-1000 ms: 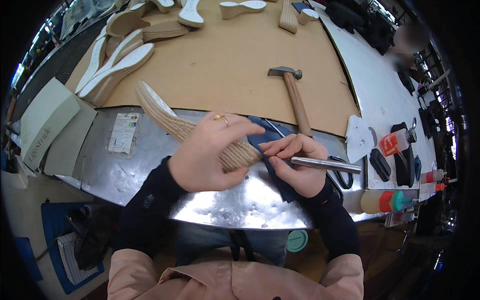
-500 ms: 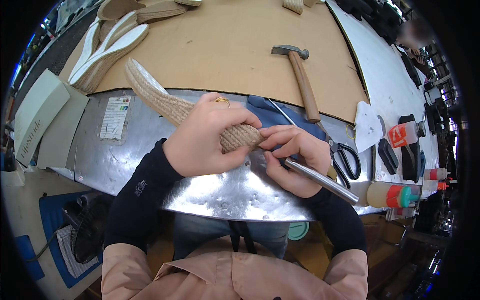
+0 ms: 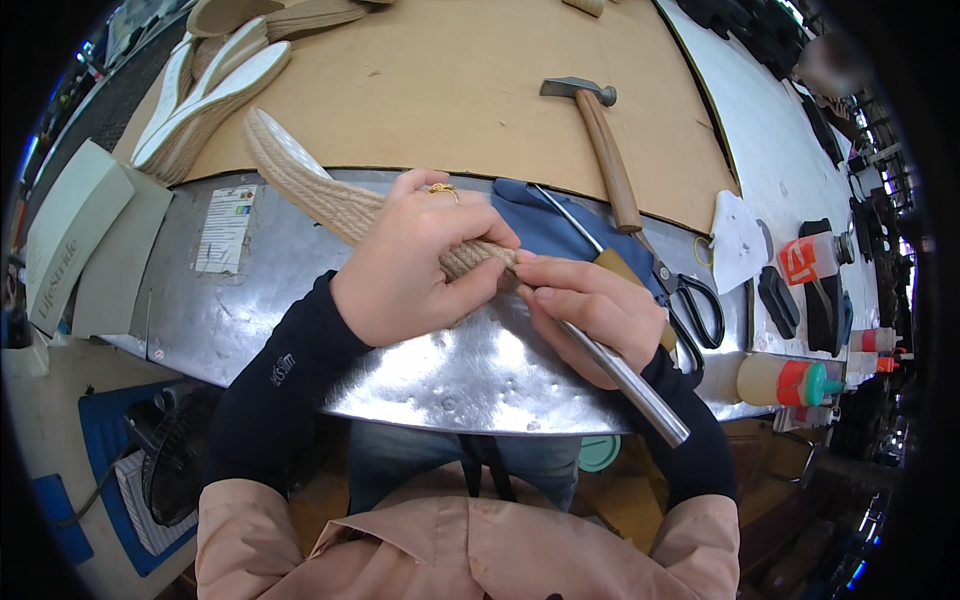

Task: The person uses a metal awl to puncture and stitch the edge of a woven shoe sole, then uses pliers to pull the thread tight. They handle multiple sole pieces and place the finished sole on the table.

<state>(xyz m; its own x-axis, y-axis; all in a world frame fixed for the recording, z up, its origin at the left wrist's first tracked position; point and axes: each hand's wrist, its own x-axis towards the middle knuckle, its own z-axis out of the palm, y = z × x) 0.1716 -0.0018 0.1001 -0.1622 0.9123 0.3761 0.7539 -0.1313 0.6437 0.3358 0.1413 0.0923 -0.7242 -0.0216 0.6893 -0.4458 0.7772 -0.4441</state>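
A shoe sole wrapped in braided jute (image 3: 315, 200), with a white top face, slants across the front of the bench. My left hand (image 3: 415, 262) is closed around its near end, thumb below and fingers above. My right hand (image 3: 600, 312) grips a smooth metal rod (image 3: 628, 385) that slopes down to the right across the palm. The right thumb and fingertips meet at the sole's tip, next to the left fingertips. Whatever they pinch there is too small to make out, and the rod's upper end is hidden by the fingers.
A hammer (image 3: 605, 160) lies on tan board (image 3: 440, 90), scissors (image 3: 690, 310) beside a blue cloth (image 3: 530, 212). More jute soles (image 3: 215, 95) are piled at far left. At right stand a squeeze bottle (image 3: 770, 380) and a clear bottle (image 3: 812, 258). A fan (image 3: 180, 455) sits lower left.
The rod has swung, its lower end shifting left and down. My right fingers have drawn closer together at the sole's tip, and the sole has turned slightly in my left hand.
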